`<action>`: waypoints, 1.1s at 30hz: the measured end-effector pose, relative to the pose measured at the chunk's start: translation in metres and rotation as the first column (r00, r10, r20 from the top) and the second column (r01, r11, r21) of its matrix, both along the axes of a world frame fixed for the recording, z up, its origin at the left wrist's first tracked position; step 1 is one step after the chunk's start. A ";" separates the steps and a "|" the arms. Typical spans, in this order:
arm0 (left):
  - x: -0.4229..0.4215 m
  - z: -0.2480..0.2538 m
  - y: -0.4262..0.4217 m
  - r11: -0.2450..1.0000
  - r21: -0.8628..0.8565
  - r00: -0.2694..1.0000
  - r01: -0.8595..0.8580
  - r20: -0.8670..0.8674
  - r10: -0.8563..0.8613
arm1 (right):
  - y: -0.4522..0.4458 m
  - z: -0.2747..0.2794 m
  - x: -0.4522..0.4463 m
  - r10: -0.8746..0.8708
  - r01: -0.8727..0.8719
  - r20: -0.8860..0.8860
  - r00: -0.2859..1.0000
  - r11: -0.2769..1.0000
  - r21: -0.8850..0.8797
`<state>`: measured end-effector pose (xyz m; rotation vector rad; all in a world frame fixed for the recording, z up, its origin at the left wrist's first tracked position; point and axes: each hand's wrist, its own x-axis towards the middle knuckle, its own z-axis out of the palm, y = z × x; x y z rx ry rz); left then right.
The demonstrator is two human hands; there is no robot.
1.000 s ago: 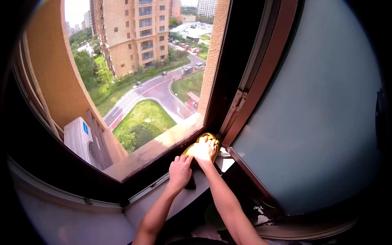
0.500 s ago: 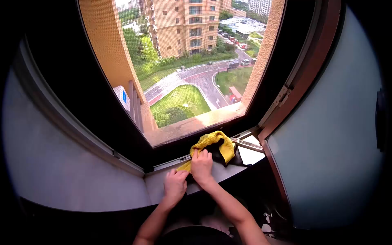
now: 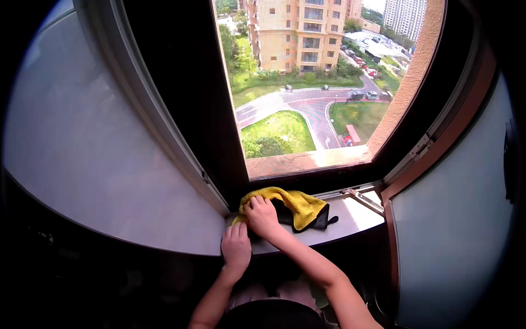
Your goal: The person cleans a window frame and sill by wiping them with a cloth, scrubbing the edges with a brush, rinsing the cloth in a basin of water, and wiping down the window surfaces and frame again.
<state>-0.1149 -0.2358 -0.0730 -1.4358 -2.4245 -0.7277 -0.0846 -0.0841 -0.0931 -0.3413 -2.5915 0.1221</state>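
Observation:
A yellow cloth with a black underside, black edging and a small loop (image 3: pixel 307 205) lies bunched along the window track and sill. My right hand (image 3: pixel 261 215) is closed on its left part, pressing it down by the inner corner of the frame. Just below and to the left, my left hand (image 3: pixel 236 248) has its fingers closed together at the cloth's lower left end. Its fingertips touch the yellow fabric, and the thumb is hidden. The cloth's right part drapes loosely over the pale sill (image 3: pixel 350 215).
A window screen (image 3: pixel 307 98) in a dark frame stands straight ahead, with buildings and paths outside. The frosted glass sash (image 3: pixel 449 219) is swung inward at right, with a metal stay arm (image 3: pixel 364 199) at its foot. Pale panelling (image 3: pixel 120 159) curves along the left.
Both hands and the cloth have shifted left along the sill, close to the frame's corner. The cloth's right part now trails out flatter. The head view has turned left.

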 end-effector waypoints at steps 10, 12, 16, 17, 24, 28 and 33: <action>0.005 -0.018 -0.005 0.999 -0.045 0.998 0.030 0.058 -0.027 | -0.001 0.002 0.002 -0.022 0.011 -0.062 0.998 0.986 -0.169; 0.005 -0.022 -0.003 0.999 -0.031 0.998 -0.011 0.057 0.013 | -0.006 0.002 -0.004 -0.018 0.010 -0.044 0.999 0.985 -0.174; 0.010 -0.012 -0.001 1.000 0.024 0.997 0.015 0.071 -0.017 | 0.024 0.025 0.019 0.057 -0.056 0.122 0.991 0.998 -0.014; 0.008 -0.014 0.000 0.999 0.024 0.994 0.039 0.101 -0.042 | 0.028 0.032 0.020 0.029 -0.033 0.197 0.980 0.999 0.018; 0.009 -0.019 -0.001 1.000 0.010 0.996 -0.008 0.090 0.007 | 0.002 -0.004 0.004 -0.035 0.043 0.029 0.999 0.932 -0.359; 0.007 -0.016 0.000 0.999 0.037 0.998 0.024 0.052 -0.026 | 0.019 0.029 0.012 0.020 -0.028 0.169 0.985 0.999 0.043; 0.005 -0.020 -0.004 1.000 0.004 0.997 0.020 0.075 -0.021 | 0.006 0.016 0.002 0.033 -0.031 0.044 0.998 0.998 -0.054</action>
